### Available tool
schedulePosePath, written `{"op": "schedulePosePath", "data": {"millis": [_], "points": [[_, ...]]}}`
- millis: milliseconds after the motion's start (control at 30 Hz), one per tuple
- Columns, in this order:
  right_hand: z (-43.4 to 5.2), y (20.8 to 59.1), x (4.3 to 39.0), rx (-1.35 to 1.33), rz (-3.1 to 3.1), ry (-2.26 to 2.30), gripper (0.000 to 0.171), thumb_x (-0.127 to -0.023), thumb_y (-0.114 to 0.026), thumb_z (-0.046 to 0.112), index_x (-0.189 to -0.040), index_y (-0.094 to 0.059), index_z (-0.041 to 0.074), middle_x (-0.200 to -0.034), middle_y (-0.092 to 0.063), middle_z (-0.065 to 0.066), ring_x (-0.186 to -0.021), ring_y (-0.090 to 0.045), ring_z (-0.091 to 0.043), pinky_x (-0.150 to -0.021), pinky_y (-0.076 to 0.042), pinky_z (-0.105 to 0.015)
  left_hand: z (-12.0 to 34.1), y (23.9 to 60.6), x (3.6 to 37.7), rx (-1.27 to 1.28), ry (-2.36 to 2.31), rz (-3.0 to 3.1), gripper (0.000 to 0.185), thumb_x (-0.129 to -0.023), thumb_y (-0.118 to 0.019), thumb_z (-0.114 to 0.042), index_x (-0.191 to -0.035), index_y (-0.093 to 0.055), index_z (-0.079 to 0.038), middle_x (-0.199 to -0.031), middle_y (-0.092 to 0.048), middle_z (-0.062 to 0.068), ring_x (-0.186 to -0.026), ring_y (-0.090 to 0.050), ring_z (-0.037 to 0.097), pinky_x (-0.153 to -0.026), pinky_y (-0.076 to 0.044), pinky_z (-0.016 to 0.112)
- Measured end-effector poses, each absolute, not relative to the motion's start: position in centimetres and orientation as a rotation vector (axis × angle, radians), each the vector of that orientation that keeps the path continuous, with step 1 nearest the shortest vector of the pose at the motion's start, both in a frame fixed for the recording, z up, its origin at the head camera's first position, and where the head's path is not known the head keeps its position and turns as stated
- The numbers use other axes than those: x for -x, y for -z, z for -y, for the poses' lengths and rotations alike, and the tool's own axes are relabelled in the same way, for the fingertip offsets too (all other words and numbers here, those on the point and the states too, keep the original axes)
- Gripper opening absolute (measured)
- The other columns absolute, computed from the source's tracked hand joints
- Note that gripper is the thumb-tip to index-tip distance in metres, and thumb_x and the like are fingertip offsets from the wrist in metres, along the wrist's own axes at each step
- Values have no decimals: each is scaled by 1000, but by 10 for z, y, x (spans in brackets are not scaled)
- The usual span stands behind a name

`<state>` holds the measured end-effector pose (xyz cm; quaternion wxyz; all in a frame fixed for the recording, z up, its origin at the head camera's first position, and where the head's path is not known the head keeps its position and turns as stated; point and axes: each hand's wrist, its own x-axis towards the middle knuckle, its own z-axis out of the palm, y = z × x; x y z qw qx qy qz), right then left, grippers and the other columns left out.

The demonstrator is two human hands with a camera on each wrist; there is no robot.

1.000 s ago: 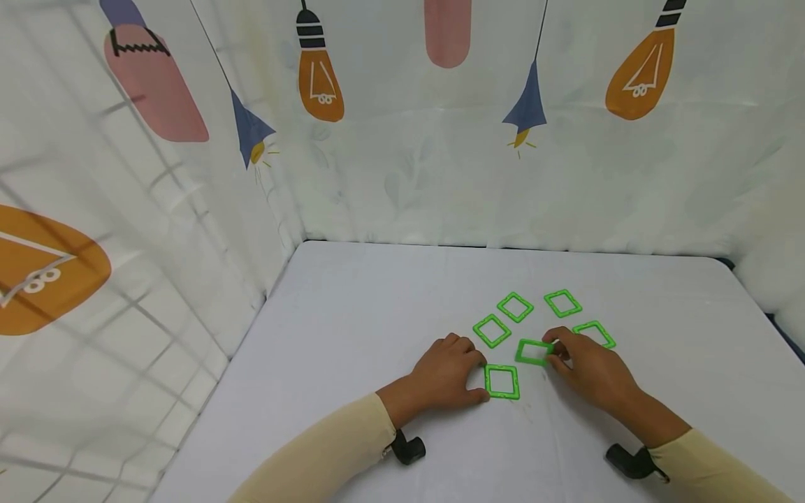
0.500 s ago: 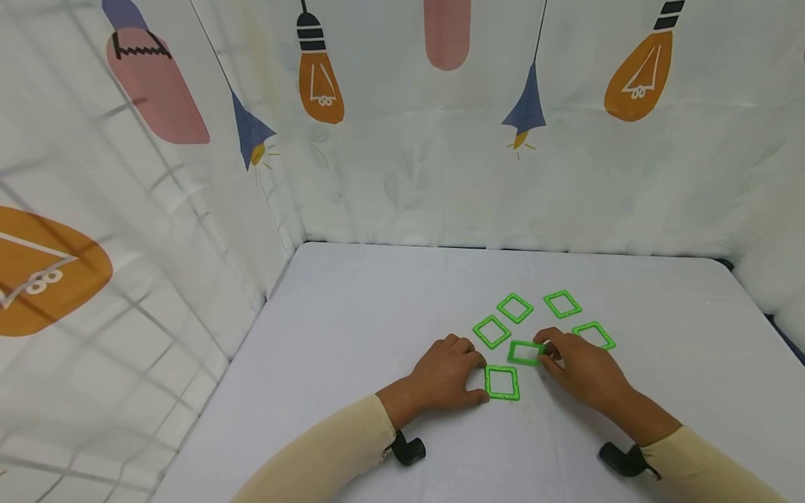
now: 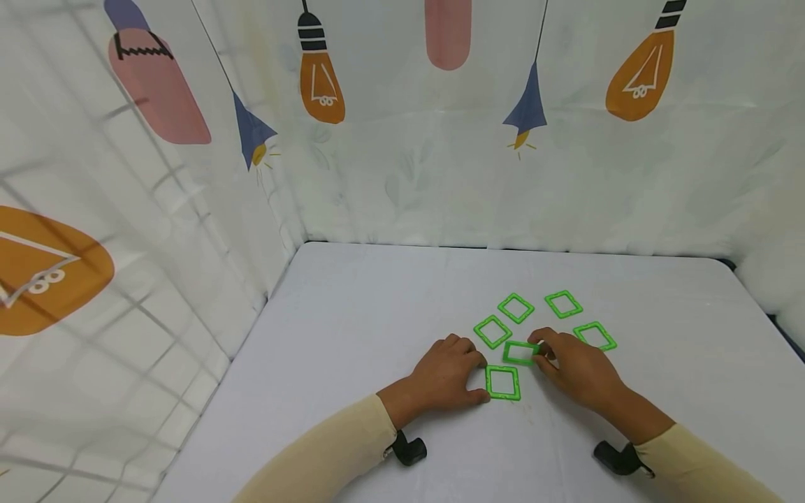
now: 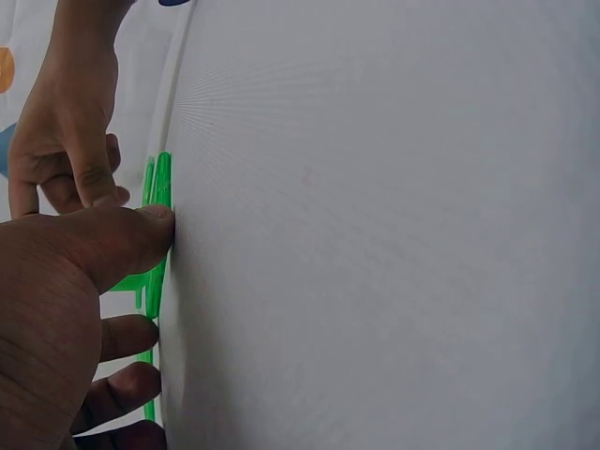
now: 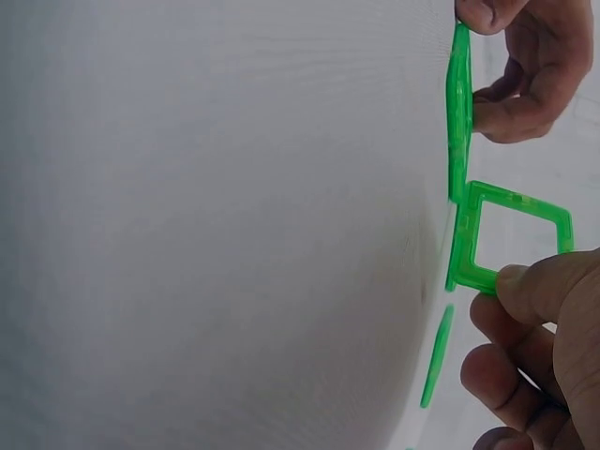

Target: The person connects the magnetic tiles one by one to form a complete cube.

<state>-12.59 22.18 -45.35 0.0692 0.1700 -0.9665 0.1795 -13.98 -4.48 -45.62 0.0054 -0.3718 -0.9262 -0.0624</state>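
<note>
Six square green plastic frames [image 3: 502, 339]: right hand [image 3: 578, 368] pinches one tilted frame [image 5: 520, 200] between thumb and fingers; left hand [image 3: 445, 374], thumb and fingers spread wide, grips one flat frame [image 3: 516, 383] on white tabletop [image 3: 377, 300]; four loose frames [image 3: 571, 313] lie beyond.

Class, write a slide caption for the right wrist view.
Right hand pinches a green square frame; left hand holds a second frame.

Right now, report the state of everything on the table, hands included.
Left hand: gripping the near square at its left edge
Right hand: pinching the raised square
Near square: flat
Raised square: tilted up
Middle-left square: flat, not held
Back-left square: flat, not held
Back-right square: flat, not held
Far-right square: flat, partly hidden behind the right hand
</note>
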Motion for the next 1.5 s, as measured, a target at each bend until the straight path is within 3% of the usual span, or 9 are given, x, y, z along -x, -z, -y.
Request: {"op": "schedulePosePath", "data": {"millis": [1500], "points": [[-203,451,126,-614,2911,-550,37,-88,-83,16,-116,-61,20,-89,-71,5,-79,-67,-13,-57,-47,-29,45,455,139,1177,194,2869,43,-89,-74,-56,-120,-71,-25,-107,-57,-9,-105,-51,12,-92,-43,29]]}}
